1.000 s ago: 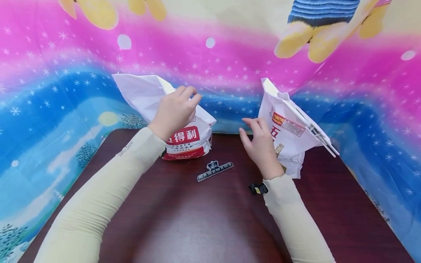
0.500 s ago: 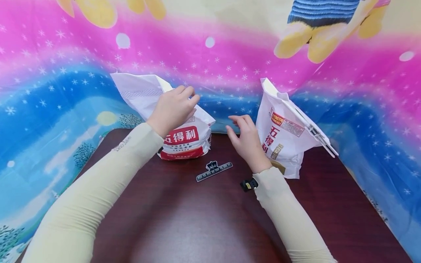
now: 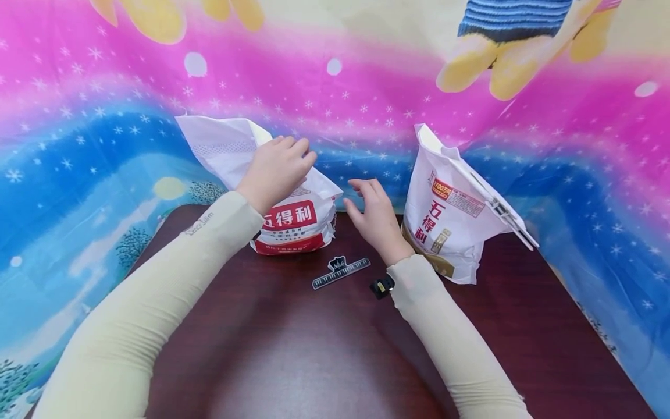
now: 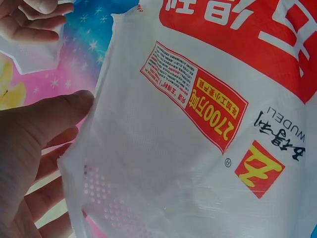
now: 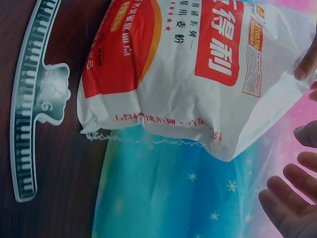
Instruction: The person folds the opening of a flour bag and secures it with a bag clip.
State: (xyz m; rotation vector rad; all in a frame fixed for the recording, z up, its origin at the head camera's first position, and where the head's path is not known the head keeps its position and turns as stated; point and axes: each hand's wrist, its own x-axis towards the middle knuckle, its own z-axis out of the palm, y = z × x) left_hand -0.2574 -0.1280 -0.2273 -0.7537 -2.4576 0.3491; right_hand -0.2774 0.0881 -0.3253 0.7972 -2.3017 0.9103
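Observation:
A white and red flour bag (image 3: 288, 214) stands at the back left of the table, its upper part slack and leaning left. My left hand (image 3: 277, 171) is at the bag's top edge; in the left wrist view the thumb of this hand (image 4: 44, 144) lies at the edge, with the fingers behind the plastic. To the right of that bag, my right hand (image 3: 373, 220) is in the air, its fingers loosely bent and holding nothing. In the right wrist view the right hand's fingers (image 5: 285, 198) are apart from the bag.
A piano-keyboard clip (image 3: 341, 272) lies on the dark table (image 3: 303, 349) before the bag. A second white flour bag (image 3: 445, 215) stands at the right, with a long clip (image 3: 505, 214) across its top. A patterned cloth (image 3: 366, 134) hangs behind.
My right hand has moved left, away from the front of the right bag and towards the left one. The left hand stays at the bag's top edge.

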